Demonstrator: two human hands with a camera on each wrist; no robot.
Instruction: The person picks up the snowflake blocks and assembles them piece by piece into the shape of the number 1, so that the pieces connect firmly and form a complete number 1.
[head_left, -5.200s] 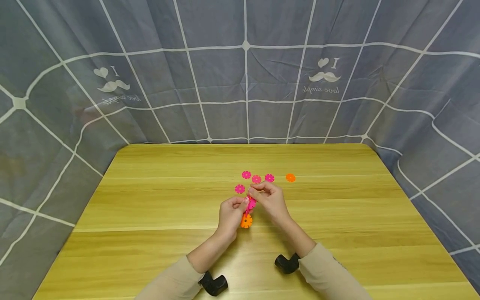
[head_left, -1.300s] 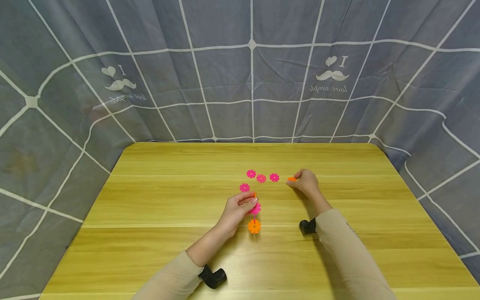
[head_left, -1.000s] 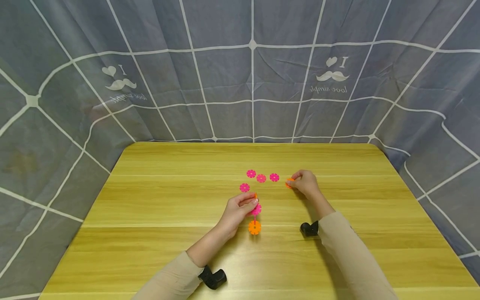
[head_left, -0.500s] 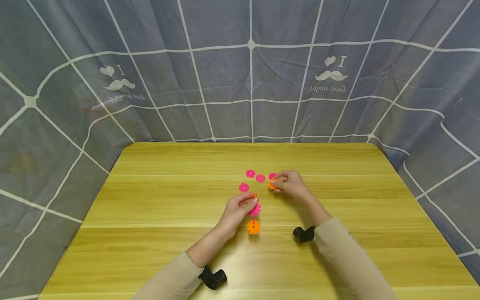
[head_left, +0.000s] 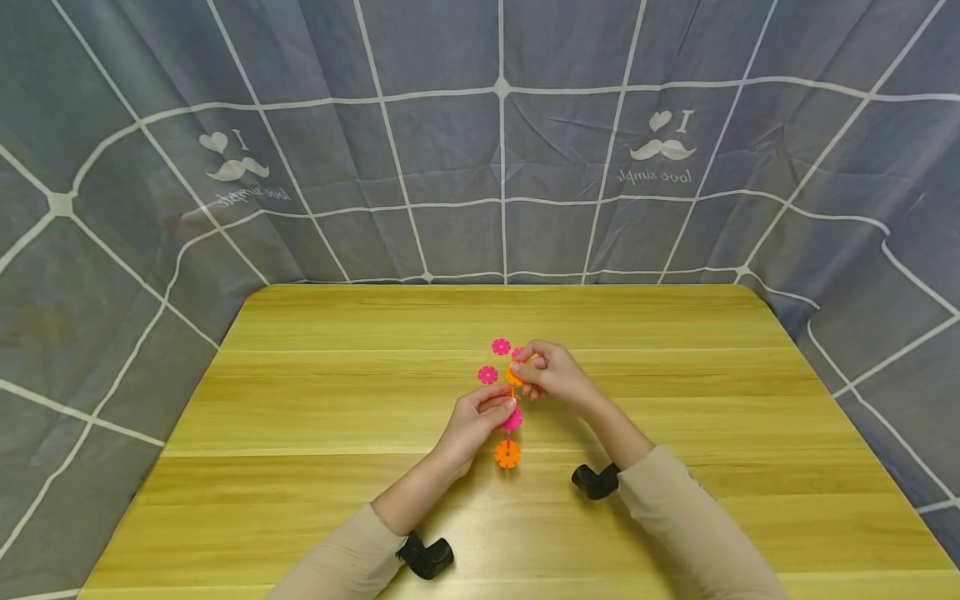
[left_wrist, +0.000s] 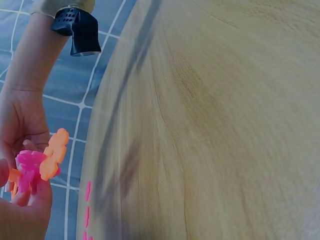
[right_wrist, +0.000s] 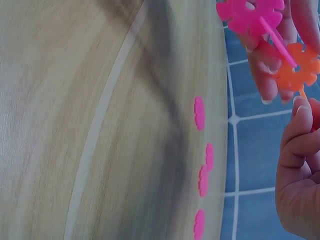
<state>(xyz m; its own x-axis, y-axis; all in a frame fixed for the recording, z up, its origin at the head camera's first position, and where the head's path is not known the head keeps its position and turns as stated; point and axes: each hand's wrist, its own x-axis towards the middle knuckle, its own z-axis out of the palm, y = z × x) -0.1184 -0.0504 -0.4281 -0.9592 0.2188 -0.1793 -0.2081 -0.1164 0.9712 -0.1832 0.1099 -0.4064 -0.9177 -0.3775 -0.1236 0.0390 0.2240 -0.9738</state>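
Observation:
My left hand (head_left: 471,427) pinches a small chain of notched plastic snowflake discs slotted together at angles. An orange disc (head_left: 507,454) hangs at its lower end, a pink disc (head_left: 513,418) sits above that, and another orange disc, edge-on, shows at the left fingertips. Just above, my right hand (head_left: 557,372) pinches a loose-edged orange disc (head_left: 513,374) right at the top of the chain. The left wrist view shows the pink piece (left_wrist: 29,162) and orange piece (left_wrist: 54,154) among the fingers. In the right wrist view, a pink disc (right_wrist: 250,14) joins an orange disc (right_wrist: 296,70).
Several pink discs lie flat beyond the hands, among them one pink disc (head_left: 501,347) and another pink disc (head_left: 488,375); the right hand partly covers others. The wooden table (head_left: 315,392) meets a grey checked curtain (head_left: 450,167). Black wrist mounts (head_left: 426,557) sit at both sleeves.
The right hand picked the orange disc up from the table's right side and carried it left to the chain's top. The left hand has kept its grip, nearly still.

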